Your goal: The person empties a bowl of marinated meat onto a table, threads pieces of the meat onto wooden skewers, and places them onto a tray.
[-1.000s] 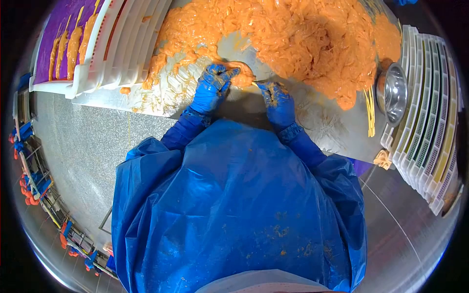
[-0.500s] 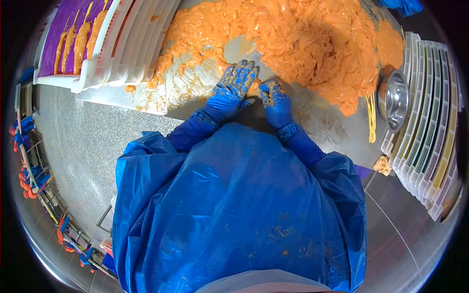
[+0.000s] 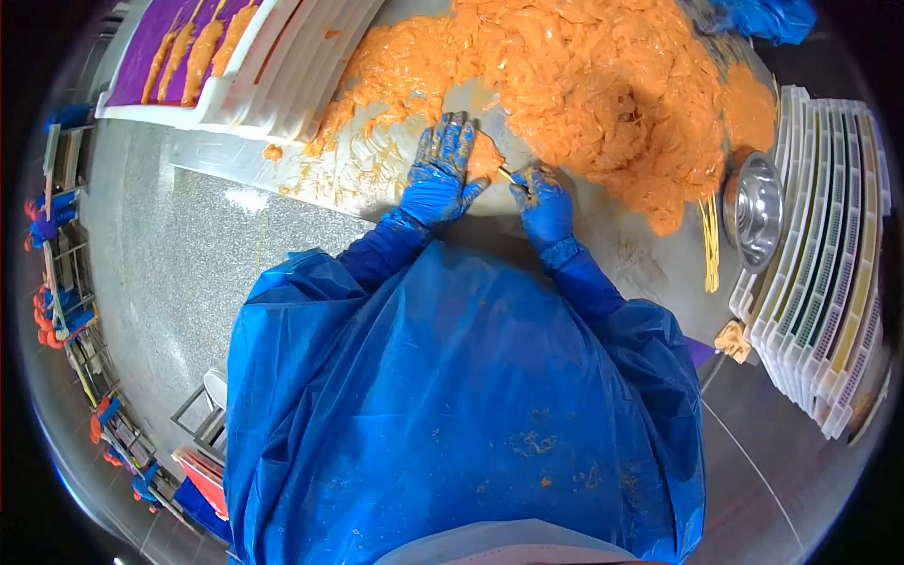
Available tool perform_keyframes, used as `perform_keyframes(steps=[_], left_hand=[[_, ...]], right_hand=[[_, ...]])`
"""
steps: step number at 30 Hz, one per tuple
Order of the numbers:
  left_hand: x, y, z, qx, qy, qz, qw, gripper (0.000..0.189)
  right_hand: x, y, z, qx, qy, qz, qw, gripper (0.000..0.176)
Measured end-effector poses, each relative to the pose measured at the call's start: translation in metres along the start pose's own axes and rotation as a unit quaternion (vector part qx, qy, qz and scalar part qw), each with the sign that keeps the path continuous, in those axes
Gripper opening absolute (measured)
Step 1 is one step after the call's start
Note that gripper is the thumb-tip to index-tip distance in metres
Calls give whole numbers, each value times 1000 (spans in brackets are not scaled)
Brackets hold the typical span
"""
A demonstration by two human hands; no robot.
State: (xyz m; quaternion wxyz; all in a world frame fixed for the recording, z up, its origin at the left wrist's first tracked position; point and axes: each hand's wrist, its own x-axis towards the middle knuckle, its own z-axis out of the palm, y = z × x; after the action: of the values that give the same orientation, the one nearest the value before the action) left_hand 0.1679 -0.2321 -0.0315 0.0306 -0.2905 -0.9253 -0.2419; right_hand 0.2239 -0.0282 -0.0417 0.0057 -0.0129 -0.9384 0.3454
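Note:
On the metal table, my left hand in a smeared blue glove lies flat with its fingers spread. Just right of its fingertips is a small piece of orange marinated meat. My right hand, gloved too, pinches a thin wooden skewer whose tip reaches the lower right edge of that piece. Behind both hands spreads a large heap of orange meat.
At the upper left, a stack of white trays holds skewered meat on purple. Loose skewers, a steel bowl and stacked crates stand right. Several people are far left.
The left hand has shifted slightly left, and the small meat piece beside it now shows more fully. My right hand has moved a little right and down, with the skewer now visible.

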Motion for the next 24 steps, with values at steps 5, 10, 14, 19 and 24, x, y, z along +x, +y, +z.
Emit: perform_keyframes(steps=[5, 10, 14, 19, 24], left_hand=[[-17, 41, 10, -7, -146, 130, 981, 83], [-8, 30, -7, -23, 28, 10, 999, 73], [-12, 34, 21, -150, -68, 100, 981, 70], [8, 20, -17, -75, -37, 68, 994, 79], [10, -4, -4, -23, -79, 93, 992, 83]], right_hand=[[1, 4, -9, -3, 19, -32, 999, 17], [3, 10, -17, 66, 20, -75, 995, 21], [9, 57, 13, 21, -36, 4, 999, 23], [20, 10, -20, 178, -102, 18, 978, 10], [24, 4, -16, 208, -115, 95, 967, 12]])
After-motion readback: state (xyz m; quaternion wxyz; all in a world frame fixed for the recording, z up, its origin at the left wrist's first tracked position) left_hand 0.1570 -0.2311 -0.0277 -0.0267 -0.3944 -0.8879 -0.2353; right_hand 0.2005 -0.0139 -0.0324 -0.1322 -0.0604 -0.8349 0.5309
